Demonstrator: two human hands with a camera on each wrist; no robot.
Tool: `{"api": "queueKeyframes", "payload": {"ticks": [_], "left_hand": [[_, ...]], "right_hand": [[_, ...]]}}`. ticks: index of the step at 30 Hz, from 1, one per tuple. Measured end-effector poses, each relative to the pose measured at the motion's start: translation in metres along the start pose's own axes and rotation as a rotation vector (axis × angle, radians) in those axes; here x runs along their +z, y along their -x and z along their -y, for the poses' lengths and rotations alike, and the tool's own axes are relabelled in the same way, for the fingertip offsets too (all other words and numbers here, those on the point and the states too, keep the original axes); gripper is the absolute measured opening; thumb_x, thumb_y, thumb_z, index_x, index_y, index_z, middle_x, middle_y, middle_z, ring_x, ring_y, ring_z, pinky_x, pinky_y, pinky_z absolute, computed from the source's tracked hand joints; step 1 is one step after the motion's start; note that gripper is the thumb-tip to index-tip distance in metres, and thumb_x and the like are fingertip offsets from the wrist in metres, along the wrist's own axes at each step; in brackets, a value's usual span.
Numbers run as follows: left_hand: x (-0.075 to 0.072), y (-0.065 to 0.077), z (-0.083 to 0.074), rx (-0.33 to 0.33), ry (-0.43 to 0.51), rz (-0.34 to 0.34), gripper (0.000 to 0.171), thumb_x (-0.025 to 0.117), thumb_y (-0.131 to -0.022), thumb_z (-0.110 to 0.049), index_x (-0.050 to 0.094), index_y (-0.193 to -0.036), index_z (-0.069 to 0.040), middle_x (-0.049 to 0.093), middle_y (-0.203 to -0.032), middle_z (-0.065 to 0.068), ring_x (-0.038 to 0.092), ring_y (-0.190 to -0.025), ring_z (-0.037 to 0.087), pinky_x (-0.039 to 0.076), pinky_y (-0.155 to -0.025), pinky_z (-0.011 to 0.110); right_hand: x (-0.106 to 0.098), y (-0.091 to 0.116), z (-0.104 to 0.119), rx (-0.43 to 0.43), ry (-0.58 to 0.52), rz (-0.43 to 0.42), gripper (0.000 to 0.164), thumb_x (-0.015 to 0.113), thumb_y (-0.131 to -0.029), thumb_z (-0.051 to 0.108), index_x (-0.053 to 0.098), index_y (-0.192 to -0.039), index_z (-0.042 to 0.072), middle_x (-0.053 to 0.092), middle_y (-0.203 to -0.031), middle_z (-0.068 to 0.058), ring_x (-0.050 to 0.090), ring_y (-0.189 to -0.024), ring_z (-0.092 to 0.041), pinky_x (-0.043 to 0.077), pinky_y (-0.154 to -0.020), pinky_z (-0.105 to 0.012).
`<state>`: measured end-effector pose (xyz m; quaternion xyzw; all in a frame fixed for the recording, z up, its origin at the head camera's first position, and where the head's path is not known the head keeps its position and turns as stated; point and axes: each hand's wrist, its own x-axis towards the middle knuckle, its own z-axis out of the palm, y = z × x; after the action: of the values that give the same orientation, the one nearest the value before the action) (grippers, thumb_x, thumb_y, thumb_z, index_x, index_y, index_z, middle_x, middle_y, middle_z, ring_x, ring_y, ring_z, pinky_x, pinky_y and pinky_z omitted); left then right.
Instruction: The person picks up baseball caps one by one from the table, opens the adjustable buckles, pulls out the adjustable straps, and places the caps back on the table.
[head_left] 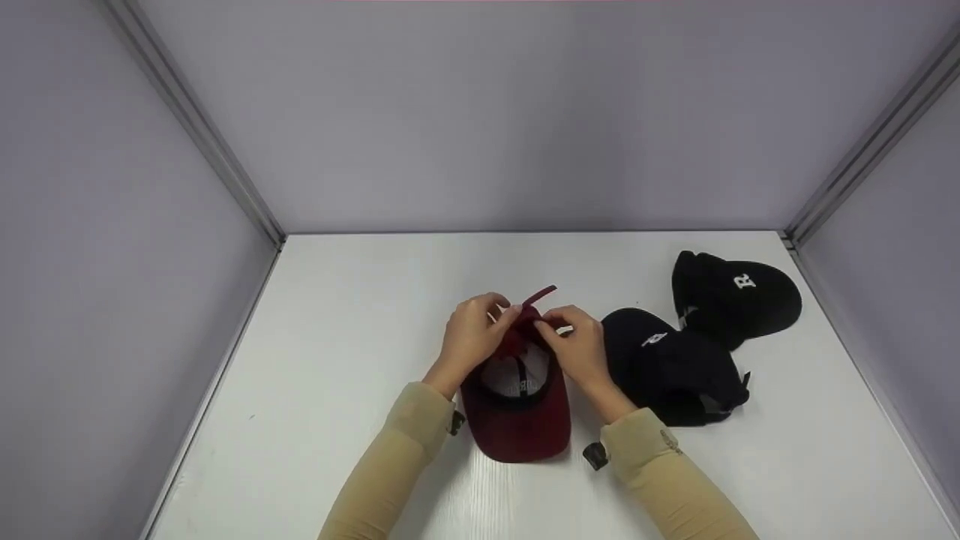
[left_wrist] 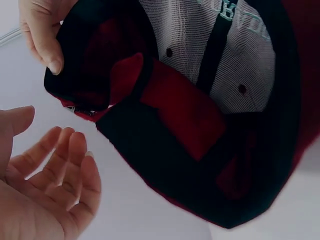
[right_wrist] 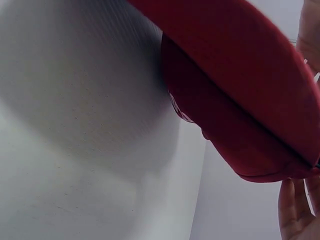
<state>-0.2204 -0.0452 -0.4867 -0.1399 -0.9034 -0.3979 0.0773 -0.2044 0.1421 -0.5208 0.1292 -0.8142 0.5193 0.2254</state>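
A dark red baseball cap [head_left: 517, 431] is held with its opening facing up and its brim toward me. Its inside shows white mesh lining [left_wrist: 185, 35] and a black sweatband. My right hand [head_left: 581, 349] grips the back rim, its thumb lying on the sweatband in the left wrist view. Beside the back of the cap, my left hand [head_left: 471, 334] has its fingers loosely bent, apart from the cloth in the left wrist view. A red strap [head_left: 540, 295] sticks up past the back edge, and a small metal buckle [left_wrist: 75, 109] sits at that edge.
Two black caps lie on the white table [head_left: 337, 337] to the right: one with a small white emblem [head_left: 675, 367] close to my right hand, another with a white R [head_left: 750, 300] farther back. Grey panels enclose the back and both sides.
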Motion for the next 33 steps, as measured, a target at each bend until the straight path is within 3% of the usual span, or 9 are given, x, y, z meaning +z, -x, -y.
{"api": "queueKeyframes", "payload": {"ticks": [6,16,21,28,33], "left_hand": [[0.008,-0.01,-0.004,-0.086,0.048,0.063,0.04,0.063,-0.094,-0.046,0.07,-0.105,-0.008,0.066,-0.078,0.0,0.06,-0.066,0.013,0.05,-0.059,0.031],[0.015,-0.018,-0.008,-0.103,0.043,0.094,0.042,0.063,-0.092,-0.051,0.071,-0.103,-0.01,0.065,-0.076,-0.002,0.059,-0.063,0.013,0.048,-0.061,0.033],[0.015,-0.019,-0.007,-0.109,0.041,0.091,0.033,0.064,-0.094,-0.043,0.072,-0.098,-0.011,0.065,-0.074,-0.001,0.059,-0.062,0.013,0.049,-0.06,0.032],[0.009,-0.018,-0.002,-0.113,0.005,-0.001,0.017,0.065,-0.094,-0.026,0.072,-0.089,-0.011,0.066,-0.074,-0.003,0.057,-0.06,0.01,0.047,-0.058,0.03],[0.005,-0.014,0.002,-0.125,0.035,-0.083,0.019,0.065,-0.093,-0.021,0.066,-0.078,-0.011,0.064,-0.071,-0.003,0.049,-0.052,0.009,0.04,-0.051,0.028]], "right_hand": [[0.0,0.001,-0.001,-0.034,-0.014,0.016,0.007,0.076,-0.087,0.011,0.073,-0.088,0.004,0.069,-0.084,0.001,0.066,-0.076,-0.014,0.052,-0.06,-0.023],[0.002,0.001,-0.002,-0.138,0.019,0.018,0.004,0.076,-0.087,0.008,0.073,-0.087,0.006,0.068,-0.083,-0.001,0.066,-0.075,-0.014,0.054,-0.059,-0.027],[0.001,0.003,0.0,-0.175,0.072,0.02,0.005,0.077,-0.085,0.007,0.072,-0.088,0.008,0.068,-0.084,0.0,0.066,-0.076,-0.013,0.056,-0.059,-0.034],[-0.002,0.003,-0.001,-0.166,0.106,0.004,0.005,0.076,-0.085,0.004,0.073,-0.088,0.006,0.068,-0.084,-0.001,0.065,-0.076,-0.014,0.055,-0.062,-0.034],[-0.004,0.004,-0.005,-0.172,0.155,-0.006,0.005,0.075,-0.087,0.011,0.073,-0.087,0.007,0.068,-0.083,0.0,0.065,-0.075,-0.013,0.054,-0.063,-0.036]]}}
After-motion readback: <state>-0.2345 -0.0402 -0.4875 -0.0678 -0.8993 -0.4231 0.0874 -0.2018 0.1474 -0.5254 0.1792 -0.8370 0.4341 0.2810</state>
